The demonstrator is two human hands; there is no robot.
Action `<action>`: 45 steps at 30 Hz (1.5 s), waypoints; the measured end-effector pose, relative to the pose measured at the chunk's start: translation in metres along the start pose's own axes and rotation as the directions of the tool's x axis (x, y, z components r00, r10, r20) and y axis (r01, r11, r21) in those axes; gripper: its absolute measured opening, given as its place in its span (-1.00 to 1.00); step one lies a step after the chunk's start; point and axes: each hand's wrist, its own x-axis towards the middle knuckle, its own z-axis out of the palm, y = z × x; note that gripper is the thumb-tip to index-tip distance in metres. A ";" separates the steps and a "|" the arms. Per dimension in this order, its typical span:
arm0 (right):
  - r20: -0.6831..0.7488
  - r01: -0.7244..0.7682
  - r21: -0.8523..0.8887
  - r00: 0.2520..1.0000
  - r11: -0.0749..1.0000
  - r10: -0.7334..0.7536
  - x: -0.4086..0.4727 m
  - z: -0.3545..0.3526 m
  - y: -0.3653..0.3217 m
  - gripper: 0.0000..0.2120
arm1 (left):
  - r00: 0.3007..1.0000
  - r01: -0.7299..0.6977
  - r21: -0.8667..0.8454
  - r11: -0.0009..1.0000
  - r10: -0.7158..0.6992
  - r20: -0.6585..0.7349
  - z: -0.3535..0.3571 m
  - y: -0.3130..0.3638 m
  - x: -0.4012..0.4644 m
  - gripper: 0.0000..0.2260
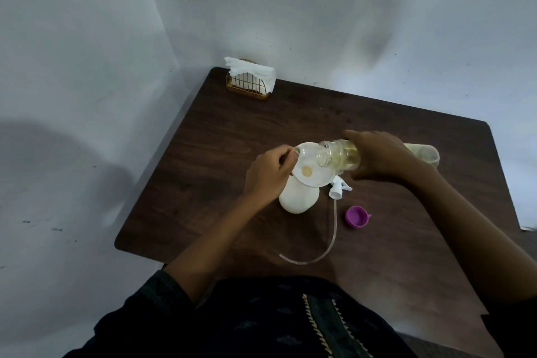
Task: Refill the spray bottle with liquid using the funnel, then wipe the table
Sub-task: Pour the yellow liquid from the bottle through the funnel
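Clear plastic funnel [312, 166] sits in the white spray bottle [297, 197], its rim pinched by the left hand [270, 173]; the right hand's [380, 155] grip clamps the refill bottle [338, 155], lying sideways, mouth leftward over the funnel.

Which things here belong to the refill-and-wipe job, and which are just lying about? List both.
In use: funnel, white spray bottle, refill bottle, left hand, right hand, tissues.

Set aside: spray head with tube, purple cap, tissue holder, table.

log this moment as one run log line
step: pouring | left hand: holds funnel on spray bottle | right hand: tips refill bottle | purple cap: off
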 end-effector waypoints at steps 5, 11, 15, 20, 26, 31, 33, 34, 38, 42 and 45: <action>0.004 -0.007 0.006 1.000 1.000 0.007 -0.002 -0.001 -0.001 -0.61 | 1.000 -0.007 -0.010 1.000 0.007 0.004 0.001 -0.001 0.001 -0.75; 0.001 -0.003 -0.009 1.000 1.000 0.003 -0.001 -0.001 0.000 -0.60 | 1.000 -0.007 -0.006 1.000 0.007 0.003 0.001 -0.002 0.001 -0.77; 0.000 0.005 -0.003 1.000 1.000 -0.005 0.000 -0.002 0.000 -0.58 | 1.000 -0.012 -0.007 1.000 0.012 0.004 0.001 -0.002 0.002 -0.77; -0.002 0.009 -0.006 1.000 1.000 -0.009 0.001 -0.001 0.001 -0.57 | 1.000 -0.020 -0.011 1.000 0.020 -0.001 0.002 -0.003 0.002 -0.77; 0.001 0.000 0.001 1.000 1.000 0.000 0.000 -0.002 -0.001 -0.60 | 1.000 -0.014 -0.007 1.000 0.014 -0.001 0.002 -0.003 0.002 -0.77; -0.008 0.002 -0.004 1.000 1.000 -0.002 -0.002 -0.003 -0.001 -0.64 | 1.000 -0.005 -0.009 1.000 0.005 -0.002 0.002 -0.003 0.001 -0.76; -0.010 -0.001 -0.004 1.000 1.000 0.001 -0.002 -0.003 -0.001 -0.64 | 1.000 -0.005 -0.011 1.000 0.005 -0.002 0.002 -0.003 0.001 -0.75; -0.009 -0.003 -0.005 1.000 1.000 0.003 -0.001 -0.003 -0.002 -0.64 | 1.000 -0.005 -0.014 1.000 0.005 -0.002 0.002 -0.003 0.001 -0.75; -0.005 0.000 -0.017 1.000 1.000 0.000 -0.001 -0.003 -0.001 -0.58 | 1.000 -0.014 -0.019 1.000 0.014 -0.003 0.002 -0.005 0.002 -0.76; -0.007 0.003 -0.011 1.000 1.000 -0.003 0.000 -0.001 -0.001 -0.57 | 1.000 -0.011 -0.013 1.000 0.011 -0.002 0.002 -0.005 0.002 -0.76; 0.000 0.004 -0.016 1.000 1.000 -0.004 -0.001 -0.002 -0.001 -0.57 | 1.000 -0.006 -0.005 1.000 0.006 -0.003 0.002 -0.005 0.002 -0.76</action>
